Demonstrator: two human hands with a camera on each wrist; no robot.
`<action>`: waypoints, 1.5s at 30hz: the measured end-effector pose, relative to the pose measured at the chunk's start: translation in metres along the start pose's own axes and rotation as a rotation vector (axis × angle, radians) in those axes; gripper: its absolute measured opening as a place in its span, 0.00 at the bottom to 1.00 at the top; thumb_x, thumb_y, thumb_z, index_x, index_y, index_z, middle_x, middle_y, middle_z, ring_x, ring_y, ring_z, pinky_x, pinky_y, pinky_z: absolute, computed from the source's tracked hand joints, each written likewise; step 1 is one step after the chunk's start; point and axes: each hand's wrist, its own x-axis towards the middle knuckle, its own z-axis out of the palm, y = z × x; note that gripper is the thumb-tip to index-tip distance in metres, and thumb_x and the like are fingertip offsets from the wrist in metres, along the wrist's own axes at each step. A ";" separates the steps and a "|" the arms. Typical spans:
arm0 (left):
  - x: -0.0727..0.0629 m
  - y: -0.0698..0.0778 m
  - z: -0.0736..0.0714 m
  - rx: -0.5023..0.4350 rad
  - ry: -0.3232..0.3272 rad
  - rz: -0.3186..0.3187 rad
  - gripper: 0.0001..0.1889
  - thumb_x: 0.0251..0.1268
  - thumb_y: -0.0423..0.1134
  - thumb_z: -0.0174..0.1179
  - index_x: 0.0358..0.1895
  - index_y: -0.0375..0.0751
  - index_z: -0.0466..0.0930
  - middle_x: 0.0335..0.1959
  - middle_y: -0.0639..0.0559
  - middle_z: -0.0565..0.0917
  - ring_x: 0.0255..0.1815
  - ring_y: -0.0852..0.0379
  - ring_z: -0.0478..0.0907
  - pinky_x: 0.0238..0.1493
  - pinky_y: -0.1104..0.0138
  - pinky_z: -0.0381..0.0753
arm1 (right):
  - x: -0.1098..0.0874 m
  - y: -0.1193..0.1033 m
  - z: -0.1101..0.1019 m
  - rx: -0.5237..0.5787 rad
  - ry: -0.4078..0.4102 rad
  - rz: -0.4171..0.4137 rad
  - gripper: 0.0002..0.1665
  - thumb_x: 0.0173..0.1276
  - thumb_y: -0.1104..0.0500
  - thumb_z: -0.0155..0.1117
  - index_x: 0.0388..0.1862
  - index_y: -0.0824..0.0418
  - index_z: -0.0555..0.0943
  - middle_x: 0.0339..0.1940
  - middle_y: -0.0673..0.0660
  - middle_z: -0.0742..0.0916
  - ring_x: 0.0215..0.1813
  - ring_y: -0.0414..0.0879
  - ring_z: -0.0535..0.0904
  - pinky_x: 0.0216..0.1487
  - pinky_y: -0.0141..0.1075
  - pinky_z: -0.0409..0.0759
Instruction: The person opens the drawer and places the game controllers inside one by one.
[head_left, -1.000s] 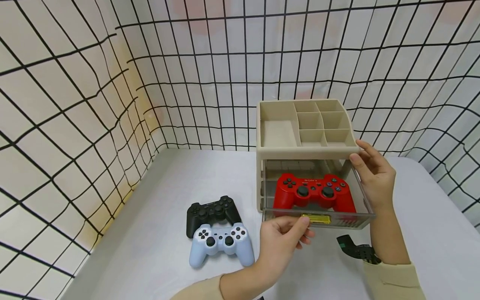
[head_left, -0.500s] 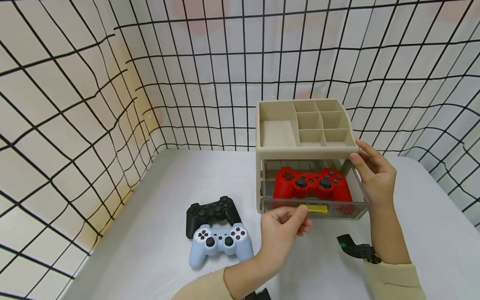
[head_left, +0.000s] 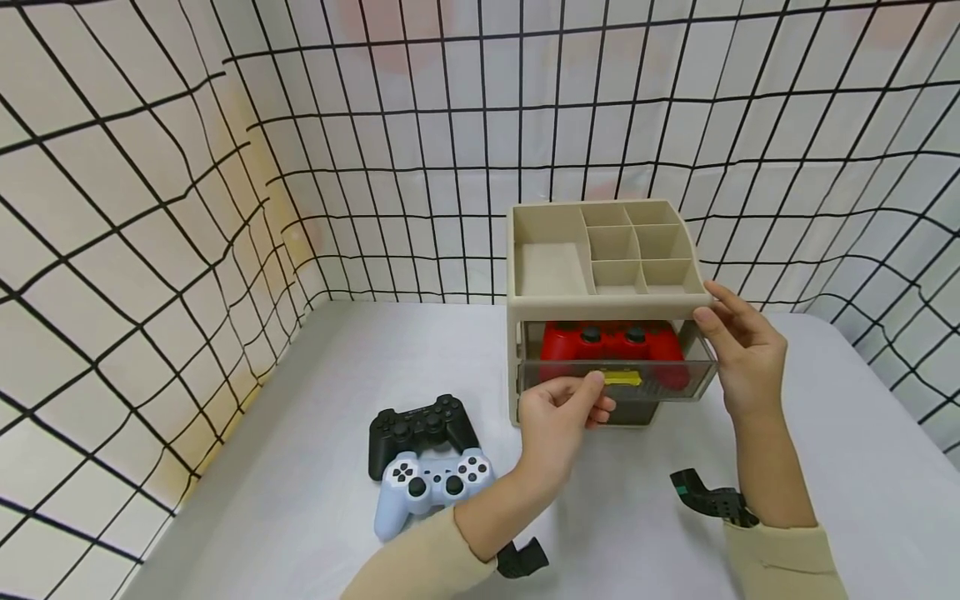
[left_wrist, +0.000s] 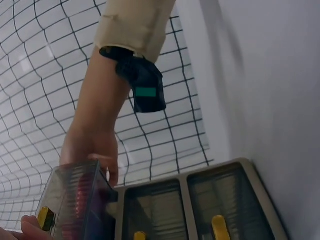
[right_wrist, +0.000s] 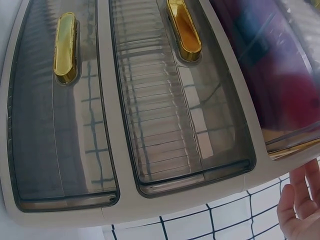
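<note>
A beige desktop drawer organizer (head_left: 611, 306) stands on the table with its top drawer (head_left: 540, 377) partly out. Inside that clear grey drawer lies a red game controller (head_left: 617, 342), its upper part covered by the organizer's top. My left hand (head_left: 558, 417) pinches the drawer's gold handle (head_left: 622, 377) at its left end. My right hand (head_left: 750, 358) rests at the organizer's upper right corner, thumb by the front edge and fingers along the side. In the right wrist view, the fingers (right_wrist: 300, 200) of that hand touch the side wall.
A black controller (head_left: 420, 425) and a light blue controller (head_left: 431, 483) lie left of the organizer, the blue one partly behind my left forearm. Black wire mesh (head_left: 405, 167) encloses the back and sides of the white table (head_left: 315, 467). Shallow compartments (head_left: 615, 242) top the organizer.
My left hand has pushed the top drawer inward, taking the red controller back under the organizer's top. My right hand has stayed at the side.
</note>
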 end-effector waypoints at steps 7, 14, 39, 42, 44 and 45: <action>0.011 -0.001 0.000 0.015 0.006 -0.015 0.15 0.64 0.37 0.65 0.33 0.22 0.84 0.23 0.43 0.85 0.19 0.61 0.80 0.29 0.71 0.82 | 0.000 -0.001 0.001 0.015 0.001 0.003 0.19 0.66 0.72 0.63 0.56 0.65 0.83 0.40 0.52 0.87 0.42 0.43 0.81 0.47 0.24 0.78; 0.017 -0.002 0.001 0.016 0.008 -0.001 0.15 0.64 0.37 0.65 0.32 0.22 0.84 0.23 0.43 0.85 0.19 0.61 0.80 0.30 0.65 0.85 | -0.001 -0.001 0.000 0.003 0.002 0.011 0.19 0.66 0.69 0.64 0.56 0.64 0.83 0.41 0.52 0.87 0.44 0.43 0.81 0.48 0.24 0.77; 0.037 -0.002 0.003 0.036 0.026 0.016 0.15 0.65 0.38 0.65 0.32 0.23 0.84 0.22 0.45 0.85 0.19 0.62 0.80 0.27 0.71 0.82 | -0.001 0.001 -0.001 -0.030 -0.009 0.004 0.19 0.66 0.67 0.66 0.57 0.63 0.82 0.41 0.52 0.86 0.45 0.43 0.81 0.50 0.24 0.77; 0.039 -0.004 0.004 0.038 0.029 0.026 0.15 0.64 0.37 0.65 0.32 0.23 0.84 0.22 0.43 0.85 0.19 0.62 0.80 0.29 0.67 0.83 | -0.001 0.001 -0.001 -0.028 -0.007 0.003 0.19 0.66 0.67 0.66 0.57 0.63 0.82 0.41 0.52 0.86 0.44 0.43 0.81 0.49 0.24 0.77; 0.041 -0.004 0.004 0.037 0.034 0.027 0.14 0.64 0.37 0.65 0.31 0.24 0.85 0.22 0.43 0.85 0.19 0.63 0.80 0.29 0.66 0.83 | 0.000 0.001 -0.001 -0.029 -0.006 0.002 0.19 0.66 0.68 0.65 0.57 0.63 0.82 0.40 0.52 0.86 0.43 0.43 0.81 0.48 0.24 0.78; 0.041 -0.003 0.004 0.035 0.037 0.026 0.14 0.64 0.37 0.65 0.31 0.24 0.85 0.22 0.43 0.85 0.19 0.63 0.80 0.29 0.67 0.83 | 0.000 0.001 -0.001 -0.030 -0.006 0.002 0.19 0.66 0.68 0.65 0.57 0.63 0.82 0.40 0.52 0.86 0.43 0.42 0.81 0.47 0.24 0.78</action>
